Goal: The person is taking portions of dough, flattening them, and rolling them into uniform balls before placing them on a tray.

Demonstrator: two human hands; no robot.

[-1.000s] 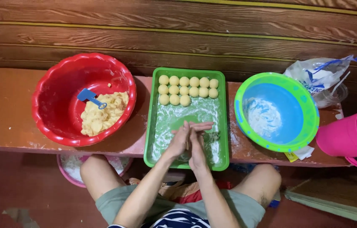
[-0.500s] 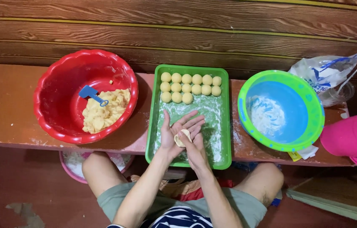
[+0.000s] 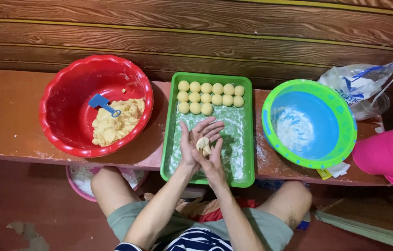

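A small pale lump of dough (image 3: 202, 143) sits between my two palms above the green tray (image 3: 247, 135). My left hand (image 3: 196, 139) lies under and left of it with fingers spread; my right hand (image 3: 212, 160) presses against it from the near side. Both hands are dusted with flour. Several round yellow dough balls (image 3: 210, 96) stand in rows at the tray's far end. The tray's floor is floured.
A red bowl (image 3: 61, 107) at left holds yellow dough (image 3: 112, 123) and a small blue scoop (image 3: 102, 103). A blue bowl with a green rim (image 3: 340, 111) holding flour stands at right, with a plastic bag (image 3: 359, 86) behind and a pink jug (image 3: 391, 151) at far right.
My palms have slid against each other with the dough between them; the left fingers have opened out and the lump now shows. The view has shifted slightly.
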